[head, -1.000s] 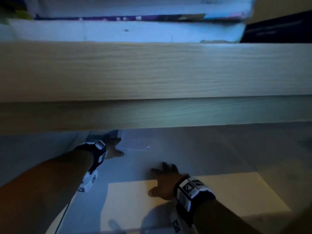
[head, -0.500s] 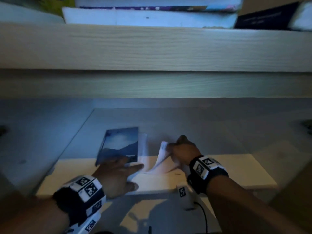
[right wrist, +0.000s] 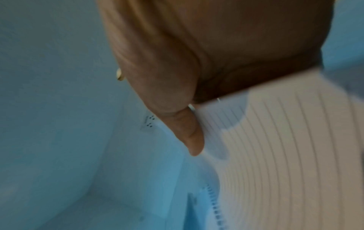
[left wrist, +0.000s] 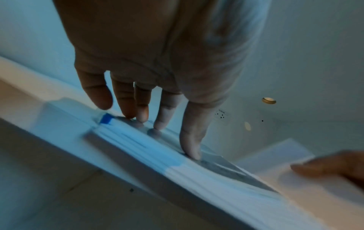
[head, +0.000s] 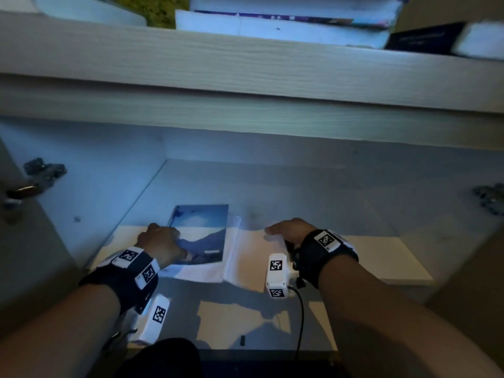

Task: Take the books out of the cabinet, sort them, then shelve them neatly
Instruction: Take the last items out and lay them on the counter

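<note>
A thin book with a blue sky-and-mountain cover lies flat near the front of the lower cabinet floor. My left hand rests on its left part. The left wrist view shows straight fingers pressing on the cover above the page edges. A white lined notebook lies open just right of the blue book. My right hand holds its right side. In the right wrist view the thumb lies against the lined page, which runs under the palm.
A thick wooden shelf edge overhangs the compartment. Stacked white books and a dark book lie on it. Metal door hinges sit on the left and right walls. A wrist-camera cable hangs at the front.
The view has dropped into the lower compartment. My left hand has drawn back from deep inside and now lies on the blue book. My right hand moved right with the white page, which now lies lower.
</note>
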Motion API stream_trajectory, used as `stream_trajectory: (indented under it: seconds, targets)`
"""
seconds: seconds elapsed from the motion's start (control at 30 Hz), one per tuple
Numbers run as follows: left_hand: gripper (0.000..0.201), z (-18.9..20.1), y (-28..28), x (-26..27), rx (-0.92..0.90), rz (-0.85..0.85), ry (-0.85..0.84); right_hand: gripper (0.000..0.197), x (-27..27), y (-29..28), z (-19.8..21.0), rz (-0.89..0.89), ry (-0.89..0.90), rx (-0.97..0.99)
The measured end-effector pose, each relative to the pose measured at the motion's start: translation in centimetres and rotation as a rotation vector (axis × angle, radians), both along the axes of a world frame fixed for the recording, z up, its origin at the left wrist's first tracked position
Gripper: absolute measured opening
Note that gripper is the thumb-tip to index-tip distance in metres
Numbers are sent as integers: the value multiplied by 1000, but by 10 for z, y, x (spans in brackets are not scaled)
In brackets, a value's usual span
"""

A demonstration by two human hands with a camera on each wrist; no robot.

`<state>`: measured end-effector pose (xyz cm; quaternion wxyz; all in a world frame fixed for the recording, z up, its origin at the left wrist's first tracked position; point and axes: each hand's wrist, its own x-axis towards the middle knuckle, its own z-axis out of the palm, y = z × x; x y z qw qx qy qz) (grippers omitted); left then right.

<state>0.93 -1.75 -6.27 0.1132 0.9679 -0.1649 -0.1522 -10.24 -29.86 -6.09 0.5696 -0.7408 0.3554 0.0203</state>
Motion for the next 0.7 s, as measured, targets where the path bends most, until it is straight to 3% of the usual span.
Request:
stream_trajectory:
  seconds: [0.1, 0.23, 0.3, 0.37, 0.4, 0.47, 0.5, 0.57, 0.63, 0.7]
  targets:
    - [58, -6, 24, -9, 3, 68, 21, 47, 4, 24, 36, 5, -170, 80]
    - [71, -16, 49, -13, -219, 99, 63, 54, 12, 48, 76, 179, -339, 403]
    - [65, -17, 57, -18, -267, 104, 69, 46, 12, 55, 77, 210, -403, 443]
    - [62, -20, 65, -20, -274, 122, 67, 27, 7, 55, 63, 215, -328, 254]
    - [63, -22, 68, -19, -292, 134, 78, 22, 5, 51, 54, 241, -237, 52]
    - [56, -27, 72, -16, -533, 274, 187, 29, 0, 36, 27, 380, -17, -433]
    - [42, -28, 72, -18, -701, 370, 266, 38, -1, 29, 14, 443, 91, -594]
    - [19, -27, 71, -23, -916, 509, 347, 55, -5, 28, -3, 479, 271, -759]
    - [31, -26, 69, -26, -1001, 556, 377, 80, -8, 33, -16, 441, 384, -813]
    - [49, -23, 68, -29, -985, 527, 430, 89, -13, 37, -21, 431, 434, -826]
